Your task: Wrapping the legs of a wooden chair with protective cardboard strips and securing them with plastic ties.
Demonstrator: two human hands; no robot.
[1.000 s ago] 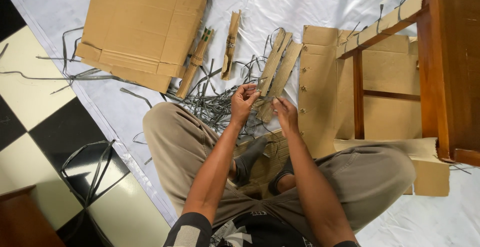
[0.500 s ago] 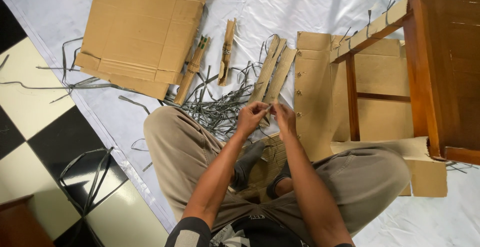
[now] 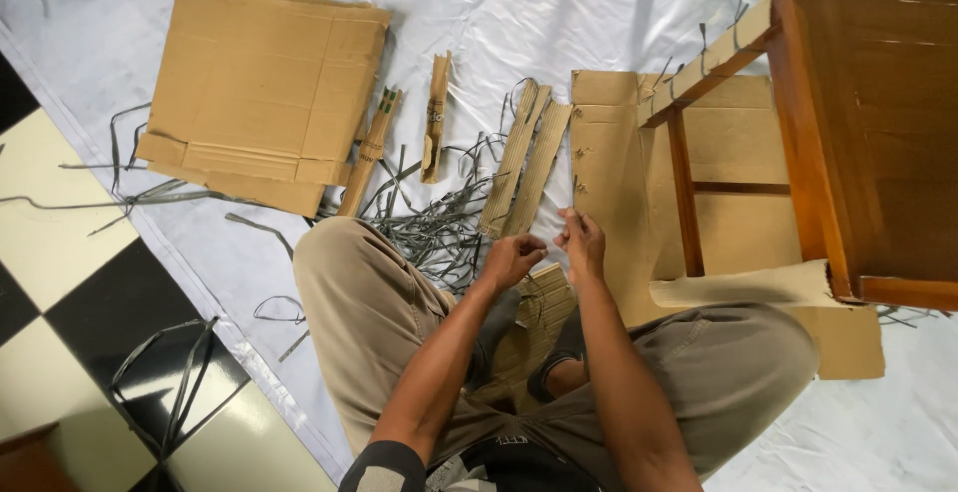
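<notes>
Head view: person seated on white sheet (image 3: 519, 13)
Left hand (image 3: 514, 257): fingers curled shut, contents unclear
Right hand (image 3: 582, 241): fingertips pinched, contents unclear
Grey strips (image 3: 434, 228): heaped just beyond hands
Wooden table (image 3: 868, 133): right

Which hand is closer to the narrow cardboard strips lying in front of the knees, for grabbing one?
Likely the left hand: it hangs just below the near end of the cardboard strips. The right hand sits further right, beside the flat cardboard panel under the wooden stool.
</notes>
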